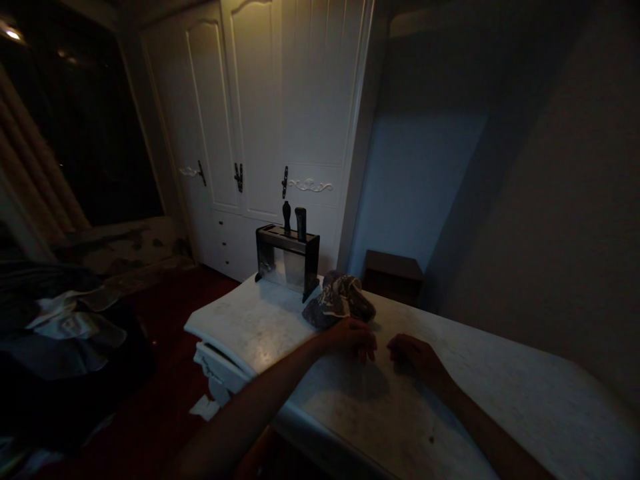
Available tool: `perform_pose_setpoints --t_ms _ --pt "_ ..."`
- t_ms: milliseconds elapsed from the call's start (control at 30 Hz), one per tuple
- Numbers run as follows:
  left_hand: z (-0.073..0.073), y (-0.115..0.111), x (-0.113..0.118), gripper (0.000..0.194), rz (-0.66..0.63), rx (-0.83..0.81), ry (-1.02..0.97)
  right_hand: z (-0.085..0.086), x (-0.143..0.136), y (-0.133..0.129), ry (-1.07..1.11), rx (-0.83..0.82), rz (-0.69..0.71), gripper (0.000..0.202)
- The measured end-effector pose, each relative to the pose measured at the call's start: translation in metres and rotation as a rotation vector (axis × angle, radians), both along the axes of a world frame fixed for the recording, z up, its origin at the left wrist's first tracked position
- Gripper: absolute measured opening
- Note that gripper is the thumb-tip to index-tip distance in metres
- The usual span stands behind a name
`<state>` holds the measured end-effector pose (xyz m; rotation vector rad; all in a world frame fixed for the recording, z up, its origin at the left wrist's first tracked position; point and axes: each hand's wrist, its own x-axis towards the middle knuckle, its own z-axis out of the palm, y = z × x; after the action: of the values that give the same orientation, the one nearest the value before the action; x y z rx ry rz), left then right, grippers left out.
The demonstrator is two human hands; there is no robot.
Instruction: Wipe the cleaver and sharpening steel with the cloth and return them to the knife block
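Just in front of a crumpled dark patterned cloth (333, 300), my left hand (353, 335) hovers over the white marble-look tabletop (250, 327). Its fingers hang loosely bent and slightly apart, with nothing visible in them. To its right, my right hand (417, 355) is low over the same top, fingers loosely curled, and no object shows in it. A gap separates the two hands. Behind the cloth stands a dark-framed knife holder (287, 245) with clear sides. Two black handles (301, 223) stick up out of its slots.
A white wardrobe (255, 120) stands behind the table, beside a dark brown low cabinet (393, 267). Piled clothes (75, 320) lie at left near the red floor (150, 360). The drawer (225, 363) under the table's left end shows a dark gap. The room is dim.
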<state>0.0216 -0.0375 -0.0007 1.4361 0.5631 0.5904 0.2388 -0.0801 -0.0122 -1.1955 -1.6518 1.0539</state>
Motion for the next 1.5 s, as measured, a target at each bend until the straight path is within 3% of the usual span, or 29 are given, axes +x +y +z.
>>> perform_pose_setpoints --t_ms 167,533,667,867,933,1100,1200,1500 --pt "-0.004 0.003 0.000 0.044 -0.030 -0.019 -0.036 0.001 0.000 0.002 0.018 -0.012 -0.095 0.065" --pt "-0.008 0.006 -0.002 0.038 -0.021 0.009 -0.065 0.003 -0.002 -0.001 -0.128 0.061 -0.060 0.063" --pt "0.004 -0.002 -0.007 0.036 -0.037 0.000 -0.110 0.004 -0.002 -0.002 -0.147 0.064 -0.038 0.062" --pt "0.027 -0.019 -0.026 0.040 -0.173 0.048 -0.104 -0.003 0.001 -0.001 -0.179 0.048 -0.018 0.057" --pt "0.031 -0.019 -0.035 0.039 -0.084 0.058 -0.143 -0.007 0.003 0.000 -0.197 0.060 -0.010 0.057" --pt "0.050 -0.003 -0.069 0.042 0.364 -0.059 -0.257 -0.010 0.005 0.003 -0.238 0.066 -0.007 0.057" --pt "0.074 0.013 -0.093 0.042 0.559 -0.014 -0.328 -0.008 0.004 0.002 -0.258 0.062 -0.008 0.055" --pt "0.159 0.062 -0.159 0.040 0.950 0.414 -0.230 -0.005 -0.001 0.004 -0.198 0.034 -0.048 0.054"
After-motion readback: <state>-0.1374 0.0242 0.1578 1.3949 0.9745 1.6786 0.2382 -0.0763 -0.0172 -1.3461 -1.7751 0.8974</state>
